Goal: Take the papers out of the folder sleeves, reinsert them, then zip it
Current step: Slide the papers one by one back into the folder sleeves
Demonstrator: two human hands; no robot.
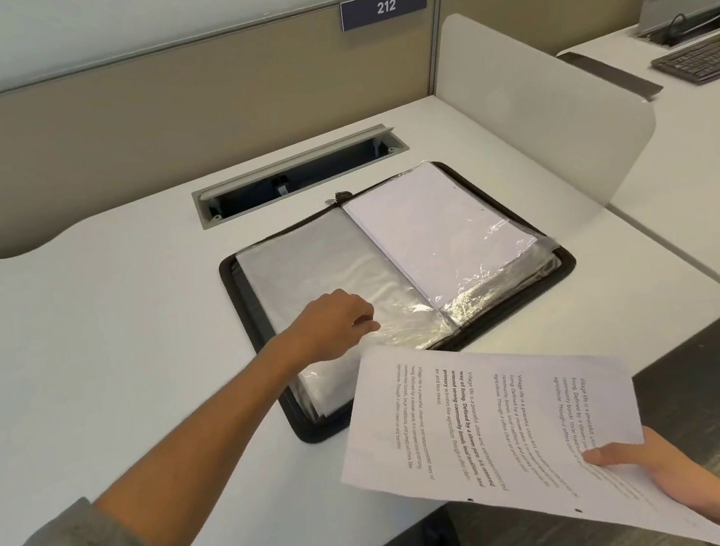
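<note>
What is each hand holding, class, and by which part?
The right hand holds the printed sheet by its near edge. The left hand pinches the near edge of the left clear sleeve.

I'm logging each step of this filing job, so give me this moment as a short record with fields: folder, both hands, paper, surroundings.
folder: black zip folder lying open on the white desk, unzipped
left page: clear sleeve, looks empty
right page: sleeve with white paper inside
left hand: pinching the near edge of the left sleeve
right hand: holding a printed sheet near the desk edge
surroundings: cable hatch behind the folder, sign 212, keyboard on the next desk
</note>
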